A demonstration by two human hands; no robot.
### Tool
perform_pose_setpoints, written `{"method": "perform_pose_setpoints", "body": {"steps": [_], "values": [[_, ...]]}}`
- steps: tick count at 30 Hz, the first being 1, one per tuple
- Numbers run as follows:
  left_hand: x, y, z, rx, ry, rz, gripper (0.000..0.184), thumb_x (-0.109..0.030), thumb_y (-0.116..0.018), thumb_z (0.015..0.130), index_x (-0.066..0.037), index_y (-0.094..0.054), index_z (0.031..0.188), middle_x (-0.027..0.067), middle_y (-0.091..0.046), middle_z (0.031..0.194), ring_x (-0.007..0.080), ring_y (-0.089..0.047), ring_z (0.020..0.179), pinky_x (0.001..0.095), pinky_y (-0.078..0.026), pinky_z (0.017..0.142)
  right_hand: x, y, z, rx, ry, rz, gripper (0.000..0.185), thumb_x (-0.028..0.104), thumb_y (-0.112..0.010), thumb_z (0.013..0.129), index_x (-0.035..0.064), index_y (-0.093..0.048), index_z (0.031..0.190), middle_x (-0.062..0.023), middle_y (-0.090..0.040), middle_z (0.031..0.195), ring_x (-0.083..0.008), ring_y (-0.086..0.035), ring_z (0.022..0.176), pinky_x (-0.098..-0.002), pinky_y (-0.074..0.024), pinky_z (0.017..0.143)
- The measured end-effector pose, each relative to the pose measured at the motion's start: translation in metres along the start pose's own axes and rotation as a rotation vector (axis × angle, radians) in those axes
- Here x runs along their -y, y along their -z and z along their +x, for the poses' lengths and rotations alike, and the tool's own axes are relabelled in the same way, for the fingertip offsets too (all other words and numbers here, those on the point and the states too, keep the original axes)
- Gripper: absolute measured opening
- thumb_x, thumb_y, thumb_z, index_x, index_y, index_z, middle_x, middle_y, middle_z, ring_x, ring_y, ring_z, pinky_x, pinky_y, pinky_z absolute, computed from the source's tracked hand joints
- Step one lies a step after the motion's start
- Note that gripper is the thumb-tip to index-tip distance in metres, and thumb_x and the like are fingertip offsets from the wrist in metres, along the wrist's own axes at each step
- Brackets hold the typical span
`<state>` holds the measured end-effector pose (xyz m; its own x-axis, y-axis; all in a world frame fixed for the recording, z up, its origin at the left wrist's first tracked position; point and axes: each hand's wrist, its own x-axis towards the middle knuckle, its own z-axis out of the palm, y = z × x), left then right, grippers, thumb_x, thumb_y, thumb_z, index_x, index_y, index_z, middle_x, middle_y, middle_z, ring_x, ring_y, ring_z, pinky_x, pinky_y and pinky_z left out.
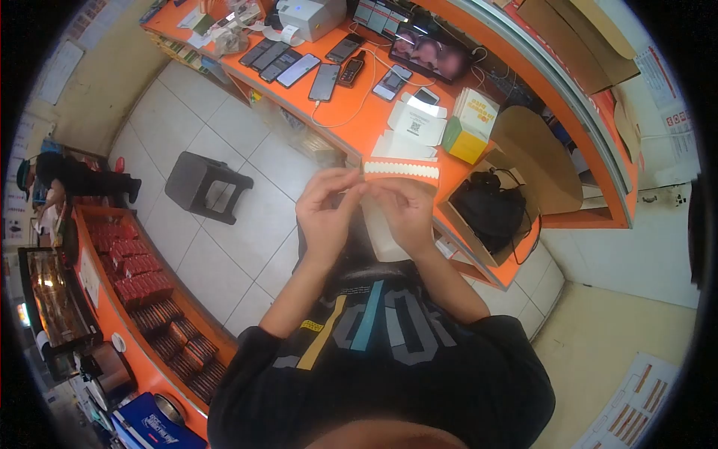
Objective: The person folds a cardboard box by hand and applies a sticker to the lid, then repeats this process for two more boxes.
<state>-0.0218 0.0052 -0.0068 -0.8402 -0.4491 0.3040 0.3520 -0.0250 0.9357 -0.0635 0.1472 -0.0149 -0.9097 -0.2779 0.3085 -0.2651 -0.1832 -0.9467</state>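
Note:
My left hand (327,212) and my right hand (402,215) meet in front of my chest, at the orange counter's edge. Fingertips of both are pinched together and touch. Anything held between them is too small or hidden to make out. Below my right hand, partly behind it, shows a pale flat piece (379,230); whether a hand holds it I cannot tell. Just beyond my fingers, a white strip with a scalloped edge (402,170) lies on the counter. Behind it is an unfolded white card box (413,123), with a yellow-and-green box of cards (471,126) standing beside.
Several phones (298,69) lie on the orange counter (351,123), near a label printer (313,16) and a tablet (428,52). A cardboard box with a black bag (490,202) sits right. A dark stool (206,185) stands left on tiles; a person (82,177) bends beyond it.

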Motion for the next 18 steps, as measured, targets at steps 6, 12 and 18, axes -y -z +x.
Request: {"method": "perform_pose_setpoints", "body": {"steps": [6,12,18], "values": [[0.003,-0.005,0.0,0.029,-0.039,0.028,0.019,0.008,-0.077,0.088,0.006,-0.068,0.104,0.0134,-0.068,0.11,0.019,-0.07,0.101,0.0284,-0.061,0.084,0.002,-0.001,0.002,-0.008,-0.141,0.083,0.017,-0.001,-0.071,0.096,-0.0045,-0.072,0.113,-0.0088,-0.075,0.111,-0.0146,-0.07,0.101,-0.0284,-0.055,0.094],[0.009,-0.005,0.002,0.074,-0.326,0.36,0.016,0.008,-0.076,0.088,0.006,-0.07,0.103,0.0145,-0.067,0.108,0.0207,-0.071,0.102,0.0284,-0.061,0.086,-0.007,0.001,0.009,-0.002,-0.195,0.27,0.016,-0.004,-0.064,0.098,-0.0021,-0.071,0.111,-0.0047,-0.072,0.11,-0.0123,-0.067,0.101,-0.0269,-0.0528,0.089],[0.007,-0.006,0.008,0.158,-0.107,0.271,0.017,0.007,-0.076,0.088,0.006,-0.07,0.105,0.0123,-0.064,0.11,0.0213,-0.07,0.105,0.0293,-0.06,0.087,-0.004,-0.01,0.003,-0.054,-0.157,0.065,0.022,0.001,-0.063,0.1,-0.0065,-0.066,0.121,-0.0105,-0.07,0.11,-0.0155,-0.07,0.096,-0.0294,-0.0584,0.086]]}}
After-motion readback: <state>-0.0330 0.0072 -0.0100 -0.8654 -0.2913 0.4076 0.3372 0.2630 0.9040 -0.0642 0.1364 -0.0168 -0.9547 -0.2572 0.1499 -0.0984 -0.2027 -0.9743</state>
